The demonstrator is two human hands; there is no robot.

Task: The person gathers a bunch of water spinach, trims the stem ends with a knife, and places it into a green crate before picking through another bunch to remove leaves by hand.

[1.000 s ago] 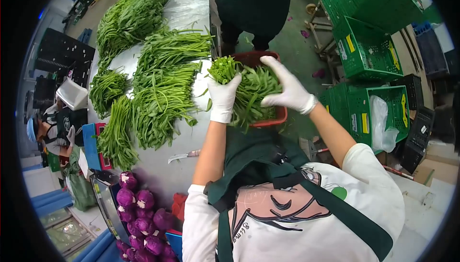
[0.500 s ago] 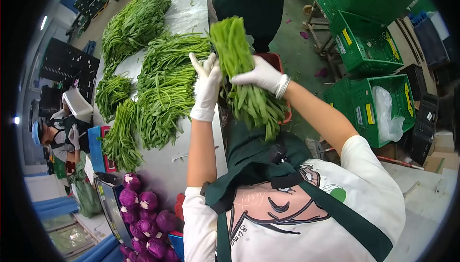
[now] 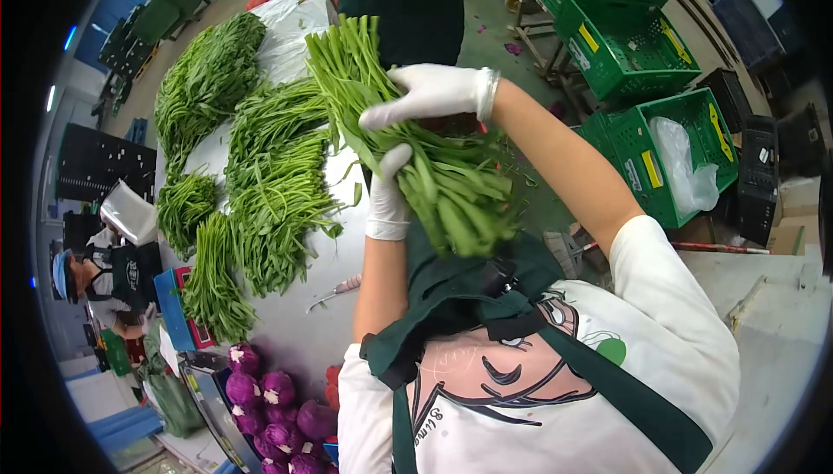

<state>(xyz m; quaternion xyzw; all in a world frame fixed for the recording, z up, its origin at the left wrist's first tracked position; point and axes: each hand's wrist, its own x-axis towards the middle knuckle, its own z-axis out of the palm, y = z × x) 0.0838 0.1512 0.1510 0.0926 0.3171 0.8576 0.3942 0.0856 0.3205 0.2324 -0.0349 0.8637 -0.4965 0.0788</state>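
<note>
A bunch of water spinach [image 3: 425,166] is held up in front of my apron, stems toward the upper left and leaves drooping to the lower right. My right hand [image 3: 438,97], in a white glove, grips it from above, thumb across the stems. From below, my gloved left hand [image 3: 389,201] holds the same bunch; its thumb shows at the leaves, while its other fingers are hidden. Beside the hands, more bunches of water spinach [image 3: 278,205] lie on the metal table [image 3: 295,326]. A thin hooked tool with a handle [image 3: 349,284] rests near my left forearm.
Purple cabbages [image 3: 279,387] are heaped at the table's near end beside a scale [image 3: 186,309]. Green crates [image 3: 668,162] stand on the right, one with clear plastic in it. A person in a dark apron [image 3: 399,6] stands opposite; another person [image 3: 104,270] is at far left.
The bunch has moved left and tilted further. My left hand, open beside it before, has come under it and closed on it. The hooked tool's handle has come into sight.
</note>
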